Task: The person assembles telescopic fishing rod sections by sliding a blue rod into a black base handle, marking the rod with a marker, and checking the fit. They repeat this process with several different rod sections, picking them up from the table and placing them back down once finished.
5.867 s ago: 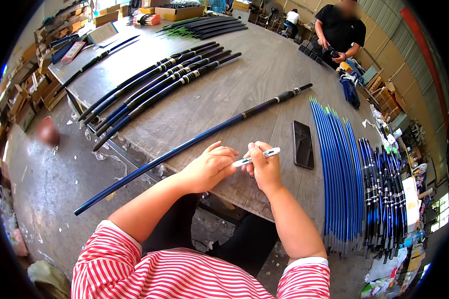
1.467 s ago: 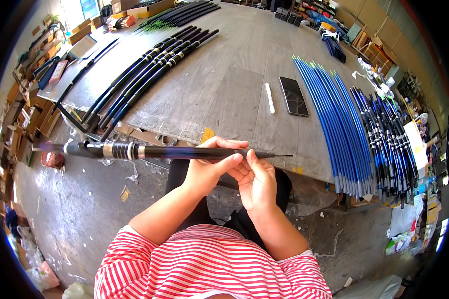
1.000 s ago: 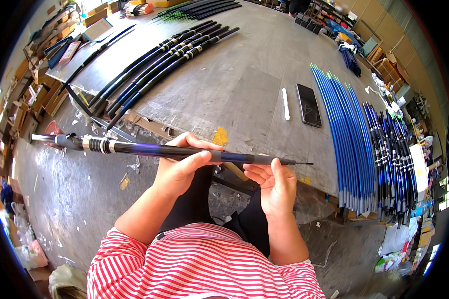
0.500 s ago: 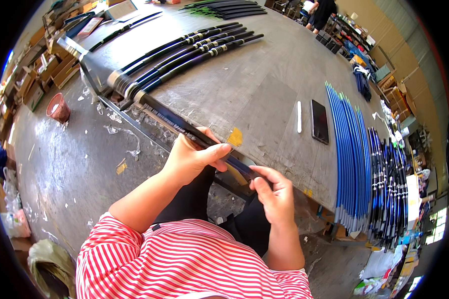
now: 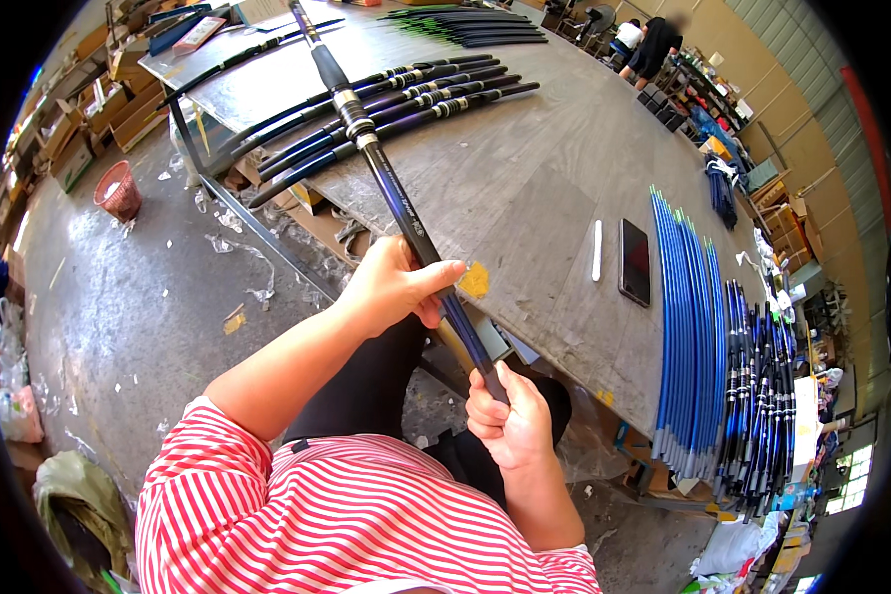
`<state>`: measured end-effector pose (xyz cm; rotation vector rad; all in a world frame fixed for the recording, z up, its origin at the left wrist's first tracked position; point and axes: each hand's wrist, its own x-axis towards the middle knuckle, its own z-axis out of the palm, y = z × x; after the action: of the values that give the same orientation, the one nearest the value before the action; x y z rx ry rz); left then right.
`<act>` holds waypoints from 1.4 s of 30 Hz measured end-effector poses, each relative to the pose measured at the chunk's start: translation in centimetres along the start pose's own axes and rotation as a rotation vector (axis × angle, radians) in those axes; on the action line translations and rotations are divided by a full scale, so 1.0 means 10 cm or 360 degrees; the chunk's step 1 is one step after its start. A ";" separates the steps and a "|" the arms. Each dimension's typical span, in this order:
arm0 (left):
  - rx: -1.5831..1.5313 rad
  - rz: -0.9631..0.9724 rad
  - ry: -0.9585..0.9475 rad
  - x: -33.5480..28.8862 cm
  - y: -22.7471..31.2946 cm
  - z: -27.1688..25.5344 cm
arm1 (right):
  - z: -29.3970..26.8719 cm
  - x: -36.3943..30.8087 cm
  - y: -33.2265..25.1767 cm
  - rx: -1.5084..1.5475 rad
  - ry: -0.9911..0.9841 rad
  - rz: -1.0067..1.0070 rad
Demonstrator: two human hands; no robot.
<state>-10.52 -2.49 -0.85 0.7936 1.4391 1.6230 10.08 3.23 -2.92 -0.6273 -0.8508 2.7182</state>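
Observation:
A dark blue-black fishing rod (image 5: 398, 203) slants from my lap up across the table edge, its metal-ringed reel seat toward the far end. My left hand (image 5: 403, 282) is closed around the shaft, thumb lying along the top. Lower down, my right hand (image 5: 510, 414) has its fingers wrapped round the butt end. Beyond the held rod, several similar fishing rods (image 5: 406, 99) lie side by side on the table (image 5: 535, 178). The far tip of the held rod runs out near the top of the picture.
To the right lie a phone (image 5: 635, 262), a white pen-like stick (image 5: 597, 250), a row of blue rod blanks (image 5: 685, 346) and a bundle of dark rods (image 5: 759, 396). Green-tipped blanks (image 5: 475, 27) lie at the back. A red bin (image 5: 118, 192) stands on the littered floor. Two people are far off.
The rod has swung from pointing far left to pointing more straight ahead over the table. My right hand has moved down and left, its fingers closing more fully round the butt.

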 end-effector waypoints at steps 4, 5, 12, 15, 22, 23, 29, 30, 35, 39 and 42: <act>0.0078 -0.0035 -0.0102 0.09 0.01 0.00 | 0.18 -0.01 0.03 -0.0083 0.0217 -0.0101; 0.0143 -0.0051 -0.0123 0.10 0.05 0.00 | 0.21 0.01 0.02 -0.0039 0.0206 -0.0114; 0.0267 -0.0153 -0.0315 0.41 0.14 0.22 | 0.46 0.08 0.09 -0.0001 0.0092 -0.0174; 0.0418 -0.0193 -0.0302 0.54 0.23 0.33 | 0.53 0.22 0.13 0.0143 0.0074 -0.0229; 0.0999 -0.0207 -0.0362 1.05 0.29 0.09 | 0.23 0.47 -0.19 -0.1408 0.0174 -0.0828; 0.1184 -0.0185 -0.0388 1.09 0.33 0.00 | 0.10 0.50 -0.29 -0.1720 0.0417 -0.1090; 0.2052 0.0075 -0.0458 1.29 0.34 -0.56 | -0.50 0.43 -0.71 -0.2644 0.1209 -0.1383; 0.2223 0.0171 -0.0408 1.33 0.33 -0.65 | -0.50 0.43 -0.70 -0.2675 0.1226 -0.1410; 0.2609 0.0501 -0.0171 1.32 0.45 -1.09 | -0.42 0.48 -0.61 -0.2742 0.1169 -0.1622; 0.2365 0.1228 0.0282 0.72 0.60 -0.86 | -0.46 0.47 -0.63 -0.2664 0.1151 -0.1605; 0.1944 0.1869 -0.0214 -0.03 0.33 -0.71 | -0.53 0.47 -0.64 -0.2606 0.1167 -0.1643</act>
<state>-17.11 -6.21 1.37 2.7539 1.9429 1.1150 8.95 12.52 -4.65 -0.8696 -2.1156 0.4116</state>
